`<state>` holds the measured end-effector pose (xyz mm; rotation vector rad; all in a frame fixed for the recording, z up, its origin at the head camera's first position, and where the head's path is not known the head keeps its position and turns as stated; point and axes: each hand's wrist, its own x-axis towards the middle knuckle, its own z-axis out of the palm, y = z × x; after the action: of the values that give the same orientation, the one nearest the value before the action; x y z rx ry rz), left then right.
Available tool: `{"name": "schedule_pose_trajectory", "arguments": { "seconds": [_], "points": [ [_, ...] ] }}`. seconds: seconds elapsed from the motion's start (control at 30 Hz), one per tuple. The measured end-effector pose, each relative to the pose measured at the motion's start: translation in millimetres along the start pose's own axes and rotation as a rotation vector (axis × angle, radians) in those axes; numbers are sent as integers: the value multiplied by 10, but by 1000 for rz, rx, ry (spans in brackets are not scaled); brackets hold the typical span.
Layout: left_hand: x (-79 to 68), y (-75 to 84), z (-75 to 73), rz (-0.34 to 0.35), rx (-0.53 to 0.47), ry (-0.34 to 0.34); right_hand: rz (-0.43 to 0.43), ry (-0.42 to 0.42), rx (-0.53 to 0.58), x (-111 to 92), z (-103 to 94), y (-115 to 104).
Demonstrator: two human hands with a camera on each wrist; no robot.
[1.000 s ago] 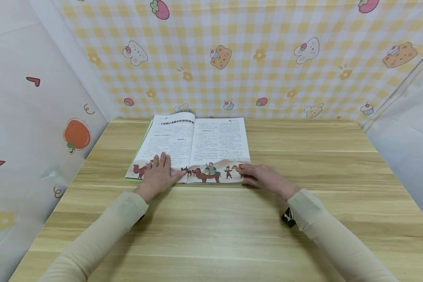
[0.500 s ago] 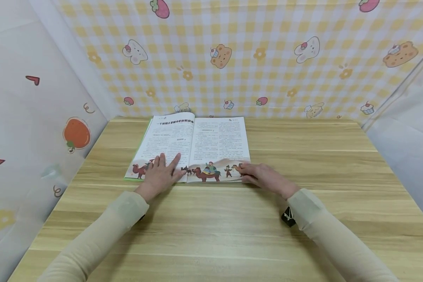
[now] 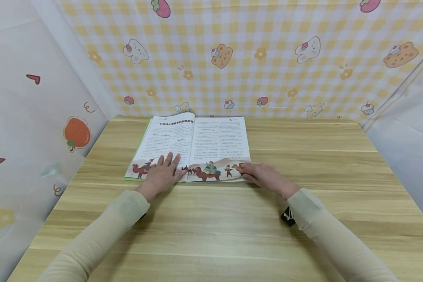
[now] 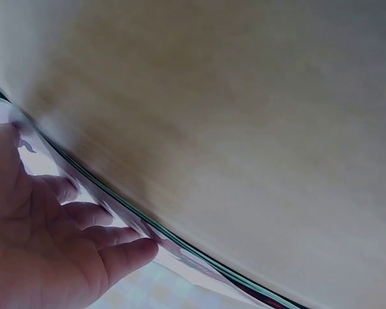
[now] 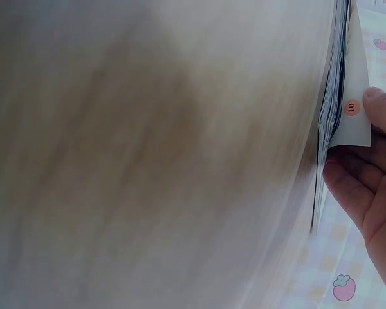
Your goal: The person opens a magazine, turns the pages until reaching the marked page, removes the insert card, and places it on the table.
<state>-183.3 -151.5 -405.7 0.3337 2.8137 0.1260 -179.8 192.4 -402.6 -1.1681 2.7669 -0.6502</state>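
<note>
An open magazine (image 3: 218,137) with printed text and a camel drawing along the bottom lies on the wooden table. My left hand (image 3: 161,175) rests with spread fingers on the lower part of its left page, the thumb close to the centre fold. In the left wrist view, the fingers (image 4: 125,254) lie against the paper just inside the magazine's edge. At the lower right corner, my right hand (image 3: 264,176) pinches a page. The right wrist view shows that page corner (image 5: 357,132), marked 10, lifted off the stack between thumb and fingers.
The wooden table (image 3: 225,227) extends to both sides and in front of the magazine. Behind it hangs a yellow checked cloth (image 3: 253,78) with cartoon prints, and a white printed sheet (image 3: 38,117) stands at the left. Small black devices (image 3: 288,217) sit under the wrists.
My left hand's fingers have spread apart and shifted slightly to the right on the left page. The right hand stays at the lower right corner, almost unmoved.
</note>
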Motion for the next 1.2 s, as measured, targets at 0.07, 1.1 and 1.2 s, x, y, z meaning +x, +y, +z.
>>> {"name": "schedule_pose_trajectory", "arguments": {
  "seconds": [0.07,1.1,1.2],
  "points": [
    [1,10,-9,-4,-1,-7,-3,3,-4,0,-1,-3],
    [-2,57,6,4,53,5,3,43,-21,17,11,4],
    [1,57,11,5,53,2,6,47,-21,19,7,1]
  ]
}}
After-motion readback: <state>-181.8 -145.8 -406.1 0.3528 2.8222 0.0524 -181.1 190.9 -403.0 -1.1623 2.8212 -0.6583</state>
